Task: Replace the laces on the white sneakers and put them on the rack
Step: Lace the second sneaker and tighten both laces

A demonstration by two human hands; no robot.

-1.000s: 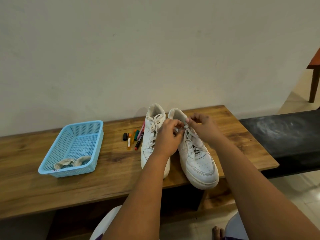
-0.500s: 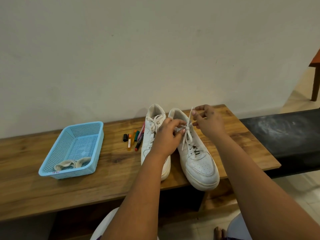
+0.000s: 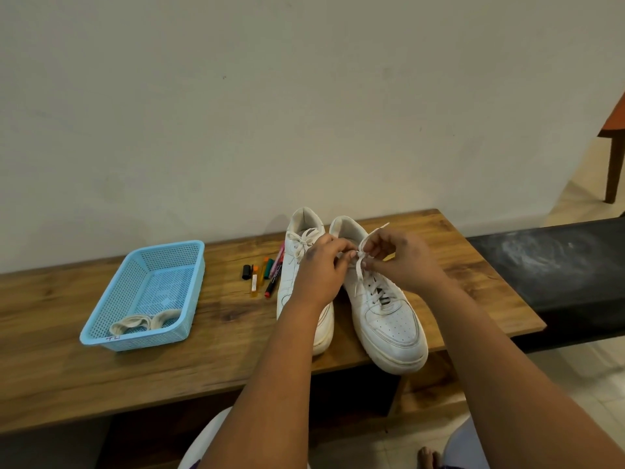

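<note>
Laces (image 3: 362, 262) are pinched by both hands, left hand (image 3: 321, 265) and right hand (image 3: 399, 258), fingers closed on them above the right sneaker (image 3: 385, 309). Left sneaker (image 3: 297, 265) is seen beside it on the table (image 3: 101, 377); old laces (image 3: 142, 324) are left in the blue basket (image 3: 189, 286).

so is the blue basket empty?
No, the blue basket holds a bundle of off-white laces at its near end.

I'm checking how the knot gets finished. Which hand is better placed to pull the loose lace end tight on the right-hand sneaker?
The right hand. Its grip already pinches the lace whose free end sticks up past it, above the right-hand sneaker. The left hand holds at the knot, likely steadying.
</note>
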